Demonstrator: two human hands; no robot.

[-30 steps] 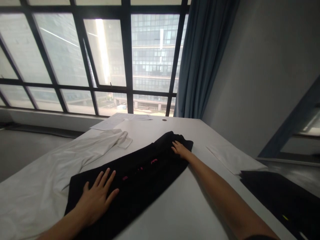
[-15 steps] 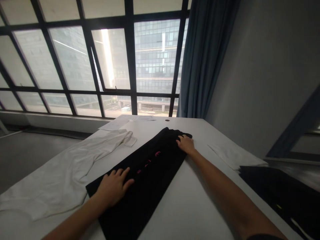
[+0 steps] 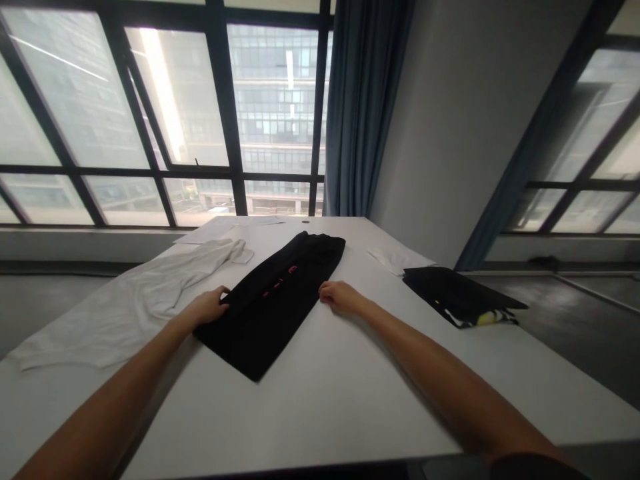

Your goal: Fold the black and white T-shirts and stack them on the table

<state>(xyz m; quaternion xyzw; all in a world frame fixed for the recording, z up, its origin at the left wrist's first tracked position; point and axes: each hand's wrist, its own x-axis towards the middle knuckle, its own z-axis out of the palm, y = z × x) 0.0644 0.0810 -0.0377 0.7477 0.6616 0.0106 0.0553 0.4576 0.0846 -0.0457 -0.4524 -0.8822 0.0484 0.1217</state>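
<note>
A black garment (image 3: 265,320) with pink-red lettering lies folded into a long strip, slanting across the white table; its exact kind is not clear. Its far end is bunched and wrinkled. My left hand (image 3: 213,305) is closed on the garment's left edge, thumb and fingers pinched over the cloth. At the opposite edge, my right hand (image 3: 340,297) has its fingers curled together against the right side of the cloth. Left of the garment, a white shirt-like garment (image 3: 125,313) lies spread with creases.
Farther right on the white table (image 3: 360,407) lies a folded black garment (image 3: 455,293) with a yellow and white print. Behind it rests a white cloth (image 3: 400,260). Papers (image 3: 210,231) lie at the far left corner. A blue curtain (image 3: 365,107) hangs beyond the table.
My right hand has come back from the garment's far end to its right edge. My left hand has gone from lying on top to pinching the left edge. The view has turned right.
</note>
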